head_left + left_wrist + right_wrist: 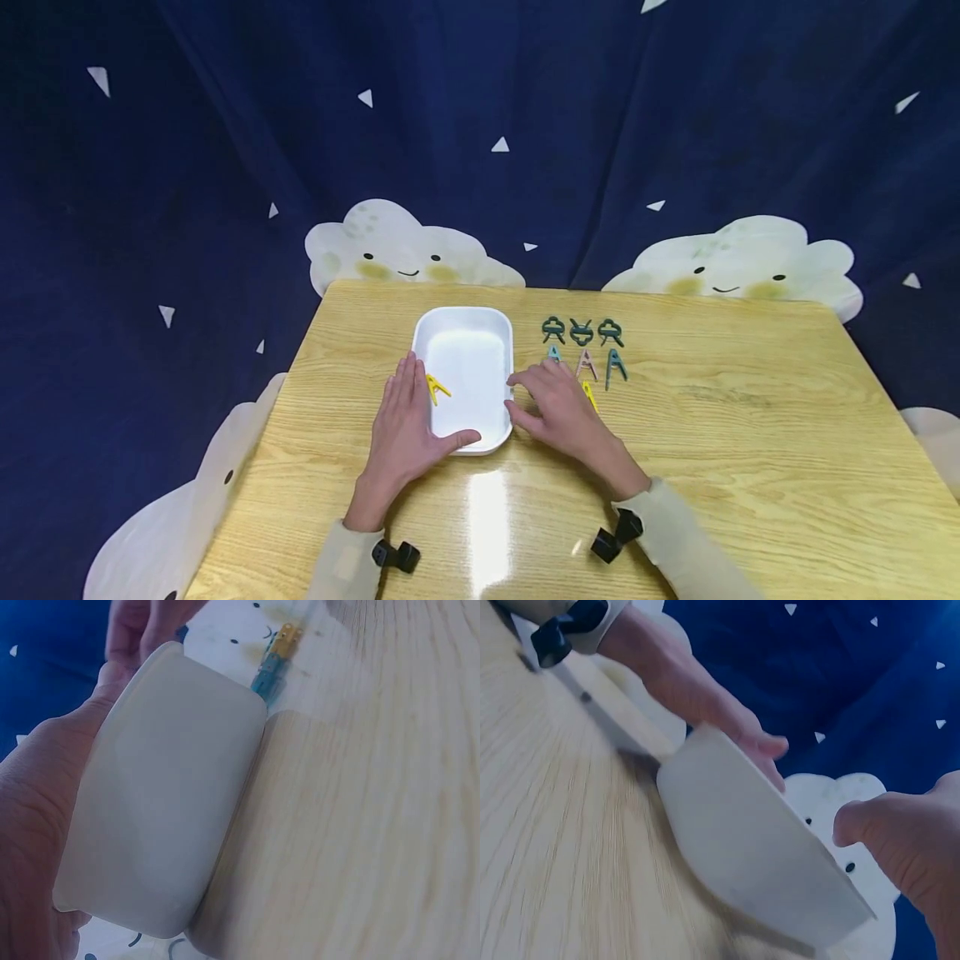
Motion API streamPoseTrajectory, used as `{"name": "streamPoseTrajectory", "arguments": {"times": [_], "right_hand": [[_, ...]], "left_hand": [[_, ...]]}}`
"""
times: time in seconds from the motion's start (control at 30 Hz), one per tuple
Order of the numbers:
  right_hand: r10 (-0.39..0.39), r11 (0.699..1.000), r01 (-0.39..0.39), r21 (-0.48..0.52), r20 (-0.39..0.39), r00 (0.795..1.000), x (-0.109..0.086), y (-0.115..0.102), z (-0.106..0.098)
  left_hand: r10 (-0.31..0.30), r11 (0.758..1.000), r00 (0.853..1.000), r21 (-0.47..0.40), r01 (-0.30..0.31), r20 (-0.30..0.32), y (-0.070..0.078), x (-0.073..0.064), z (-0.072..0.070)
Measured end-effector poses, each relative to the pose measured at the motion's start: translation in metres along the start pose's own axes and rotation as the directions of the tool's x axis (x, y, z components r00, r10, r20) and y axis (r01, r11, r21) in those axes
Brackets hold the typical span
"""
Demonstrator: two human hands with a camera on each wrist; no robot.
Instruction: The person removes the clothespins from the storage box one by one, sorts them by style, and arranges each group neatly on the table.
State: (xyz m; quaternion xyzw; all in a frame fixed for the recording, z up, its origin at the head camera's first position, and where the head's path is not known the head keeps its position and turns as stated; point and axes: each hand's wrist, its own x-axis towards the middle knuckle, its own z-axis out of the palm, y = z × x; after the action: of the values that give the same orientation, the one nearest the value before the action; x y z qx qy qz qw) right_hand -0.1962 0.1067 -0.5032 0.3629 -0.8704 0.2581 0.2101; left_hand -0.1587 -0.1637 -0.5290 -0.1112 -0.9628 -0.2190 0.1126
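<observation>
A white tray [468, 379] stands on the table with a yellow clothespin [437, 388] inside near its left wall. My left hand [405, 425] lies along the tray's left side, fingers straight and thumb spread over the near rim. At the right rim is my right hand [558, 410], its fingers bent and its thumb apart from them, nothing visible between. In the right wrist view, the right thumb [900, 840] stands off the tray's rim. Another yellow clothespin [590, 396] lies partly hidden behind the right hand.
Three dark green cloud-shaped clips [581, 332] lie in a row right of the tray. Below them are a light blue clothespin [554, 352], a pink one [587, 364] and a teal one [616, 367]. A dark blue curtain [480, 125] hangs behind the wooden table [750, 450].
</observation>
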Motion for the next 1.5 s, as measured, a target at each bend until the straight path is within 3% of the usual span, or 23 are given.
{"name": "streamPoseTrajectory", "arguments": {"times": [0.27,0.47,0.6,0.77,0.97,1.03,1.1,1.27,1.5], "right_hand": [[-0.045,0.999,0.043,0.013,0.128,0.991,0.032,-0.022,0.021],[-0.018,1.0,0.022,-0.013,0.258,0.966,0.055,-0.034,0.035],[0.031,0.999,-0.019,-0.035,0.366,0.93,0.065,-0.038,0.043],[0.075,0.996,-0.048,-0.069,0.491,0.868,0.072,-0.041,0.054],[0.109,0.991,-0.045,-0.122,0.588,0.801,0.075,-0.041,0.063],[0.115,0.99,-0.038,-0.139,0.604,0.789,0.074,-0.04,0.065],[0.113,0.989,-0.035,-0.141,0.599,0.793,0.074,-0.039,0.066],[0.089,0.99,-0.016,-0.139,0.537,0.839,0.074,-0.039,0.069],[0.086,0.981,0.028,-0.194,0.555,0.828,0.07,-0.042,0.069]], "left_hand": [[-0.011,1.0,1.0,0.014,0.01,0.017,-0.002,-0.001,-0.003],[0.012,1.0,1.0,0.017,-0.012,0.005,-0.002,-0.001,-0.002],[0.021,0.999,1.0,0.032,-0.021,0.007,-0.001,-0.001,-0.002],[0.03,0.998,1.0,0.047,-0.03,-0.001,-0.001,-0.002,-0.001],[0.025,0.998,1.0,0.052,-0.025,0.0,-0.001,-0.002,-0.002],[0.018,0.998,1.0,0.052,-0.018,0.009,-0.001,-0.002,-0.002],[0.012,0.999,1.0,0.052,-0.013,0.018,0.0,-0.002,-0.002],[0.008,0.999,1.0,0.051,-0.009,0.022,0.0,-0.001,-0.003],[0.014,0.999,1.0,0.048,-0.015,0.008,0.0,-0.002,-0.002]]}}
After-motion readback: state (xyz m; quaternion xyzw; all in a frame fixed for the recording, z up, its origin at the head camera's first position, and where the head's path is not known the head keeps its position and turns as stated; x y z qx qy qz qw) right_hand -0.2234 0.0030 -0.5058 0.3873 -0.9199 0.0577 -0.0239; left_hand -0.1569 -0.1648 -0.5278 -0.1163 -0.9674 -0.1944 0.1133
